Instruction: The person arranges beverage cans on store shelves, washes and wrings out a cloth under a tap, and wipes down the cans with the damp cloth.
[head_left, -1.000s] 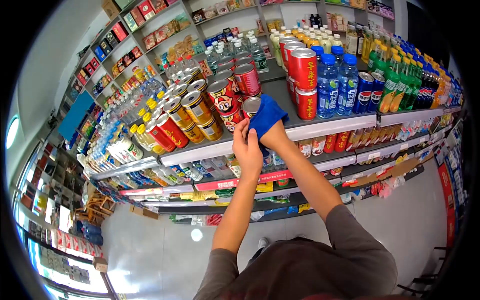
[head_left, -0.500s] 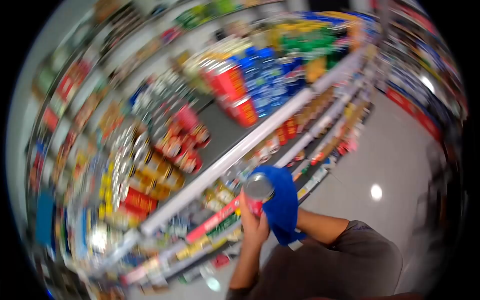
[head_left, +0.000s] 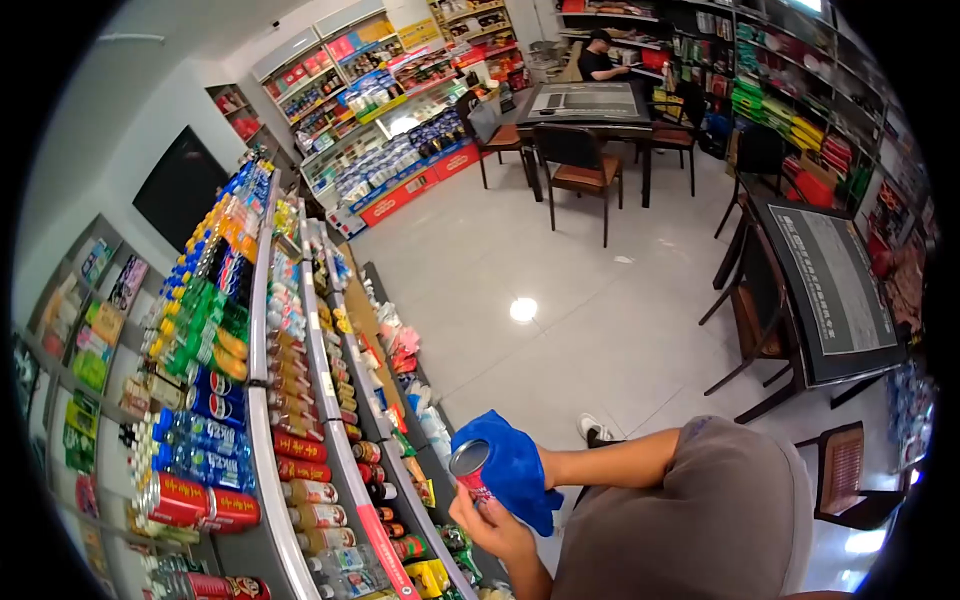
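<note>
My left hand (head_left: pixel 494 526) grips a red drink can (head_left: pixel 474 482) from below, its fingers wrapped round the lower side. The can is tilted, its silver end facing up toward me. A blue cloth (head_left: pixel 520 462) drapes over my right hand (head_left: pixel 551 469) and rests against the can's far side. Most of my right hand is hidden in the cloth, with only the wrist edge showing. Both hands are in front of my body, just right of the drink shelf (head_left: pixel 262 440).
Red cans (head_left: pixel 205 503), blue-labelled bottles (head_left: pixel 208 448) and green bottles (head_left: pixel 205 325) stand on the shelf at left. Black chairs (head_left: pixel 575 160) and tables (head_left: pixel 830 275) are farther off and at right. A seated person (head_left: pixel 598 65) is at the back.
My view has swung right, from facing the shelf to looking along it into the room. The can and blue cloth stay together in my hands.
</note>
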